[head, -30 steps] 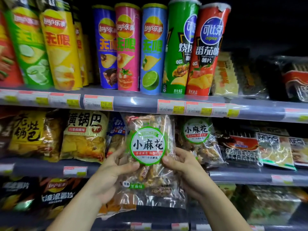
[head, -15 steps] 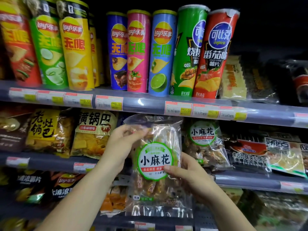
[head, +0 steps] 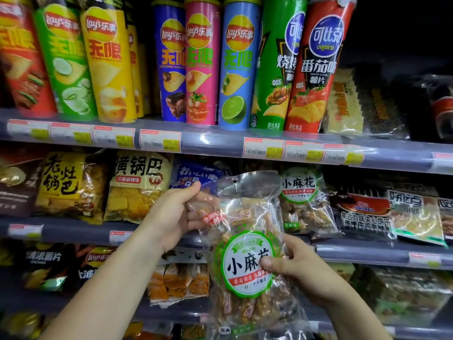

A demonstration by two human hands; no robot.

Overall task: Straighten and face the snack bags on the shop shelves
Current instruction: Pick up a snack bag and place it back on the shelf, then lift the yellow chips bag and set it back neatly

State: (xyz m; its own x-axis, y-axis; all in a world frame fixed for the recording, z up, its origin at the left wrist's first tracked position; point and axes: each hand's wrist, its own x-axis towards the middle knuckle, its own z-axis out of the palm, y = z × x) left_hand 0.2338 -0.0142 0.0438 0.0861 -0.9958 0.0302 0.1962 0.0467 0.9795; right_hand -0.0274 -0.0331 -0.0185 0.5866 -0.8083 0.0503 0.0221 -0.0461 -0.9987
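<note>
Cellophane bag (head: 247, 212): mid-facing; my left hand (head: 171, 214) pinches its top corner, right hand (head: 296, 268) grips the label (head: 242, 263).
Next: I'd stand it upright on the shelf (head: 367, 253) behind my fingers.

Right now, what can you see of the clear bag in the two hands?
The bag is clear, crinkly plastic, full of brown twisted sticks in small wrappers. A round white label with a green rim faces us. The bag hangs nearly upright in front of the middle shelf, not resting on it. The left hand pinches its upper left corner; the right hand grips its right edge, thumb on the label.
</note>
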